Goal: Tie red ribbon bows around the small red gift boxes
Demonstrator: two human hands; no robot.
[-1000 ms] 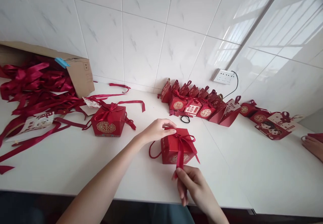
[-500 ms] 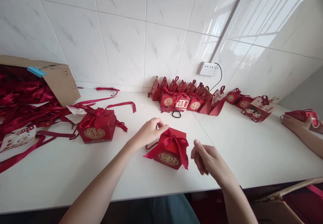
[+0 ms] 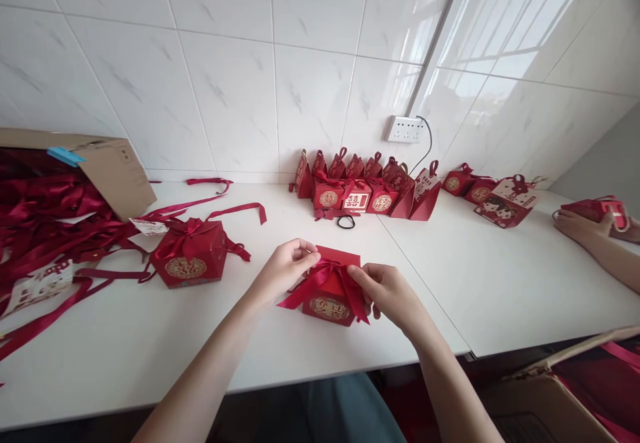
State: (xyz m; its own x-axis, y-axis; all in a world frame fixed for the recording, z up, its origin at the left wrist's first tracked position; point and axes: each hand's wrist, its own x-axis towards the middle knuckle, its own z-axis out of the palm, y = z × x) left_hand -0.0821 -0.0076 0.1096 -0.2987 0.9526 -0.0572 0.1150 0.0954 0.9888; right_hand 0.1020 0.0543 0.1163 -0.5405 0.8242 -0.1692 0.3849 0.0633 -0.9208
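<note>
Right hand point(image 3: 390, 291) — clear half a second ago — now touches bow point(image 3: 326, 271).

White table point(image 3: 470, 276); boxes point(image 3: 330, 308), ribbons point(image 3: 113, 274), perhaps hair-tie point(image 3: 345, 228)

the gift box point(image 3: 333, 290) looks like smooth, thin card with a soft sheen, its printed medallion point(image 3: 329, 308) a duller gold. its bow point(image 3: 327, 271) is glossy satin ribbon, as is the ribbon heap point(image 3: 55, 203). the carton point(image 3: 117, 176) is matt brown corrugated cardboard, with shiny blue tape point(image 3: 65, 156). the wall tiles point(image 3: 225, 96) are glossy, mirror-like at right; the power strip point(image 3: 403, 130) is white plastic; the tabletop point(image 3: 250, 356) is smooth, faintly satiny.
</note>
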